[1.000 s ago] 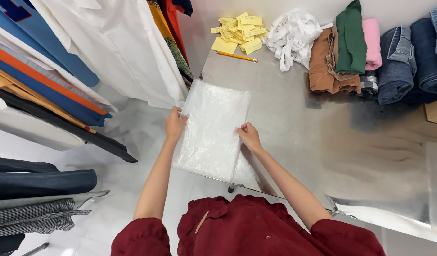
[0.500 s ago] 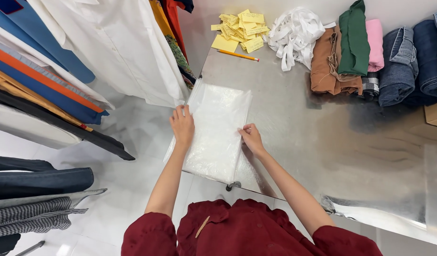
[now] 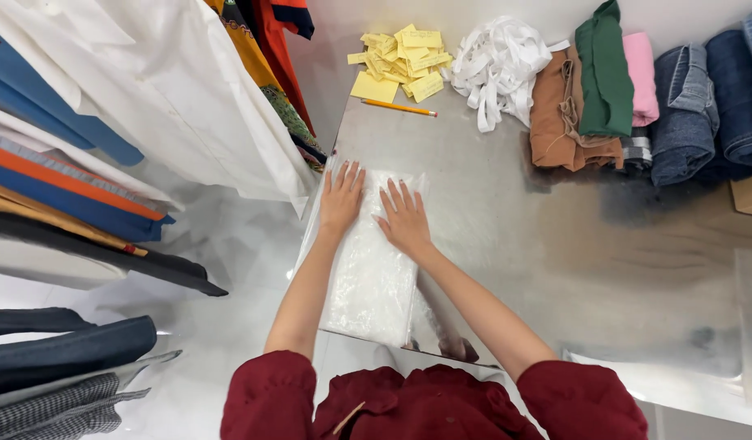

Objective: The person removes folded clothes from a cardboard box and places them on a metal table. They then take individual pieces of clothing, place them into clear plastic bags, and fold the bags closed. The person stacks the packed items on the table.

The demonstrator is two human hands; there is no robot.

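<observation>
At nine o'clock hangs a rack of garments [image 3: 107,122], white, blue and orange ones nearest, with darker folded cloth at seven o'clock.

Just right of the rack, the left hand [image 3: 341,198] lies flat on the far end of a clear plastic bag [image 3: 368,277] that holds something white and folded. Its grip is fully spread, fingers straight and pointing to twelve o'clock; it clasps nothing and only presses down. The right hand [image 3: 404,218], just beside it and slightly nearer the body, is spread the same way, palm on the plastic, holding nothing.

The bag rests on the left edge of the steel bench [image 3: 506,220], its long side running from twelve to six o'clock, its near end close to the bench's front edge.

As far as can be judged, the white item is already inside the bag and the bag is already laid flat. What seems in hand is the smoothing or pressing of it, with both palms at the far end. Whether the opening is sealed cannot be told.

Further right, at twelve o'clock, a heap of yellow paper slips [image 3: 399,61] lies with a pencil [image 3: 399,107] just below it, both apart from the bag. At one o'clock sits a tangle of white straps [image 3: 498,69], then a stack of folded clothes [image 3: 637,98], brown, green, pink and denim, none of it bagged.
</observation>
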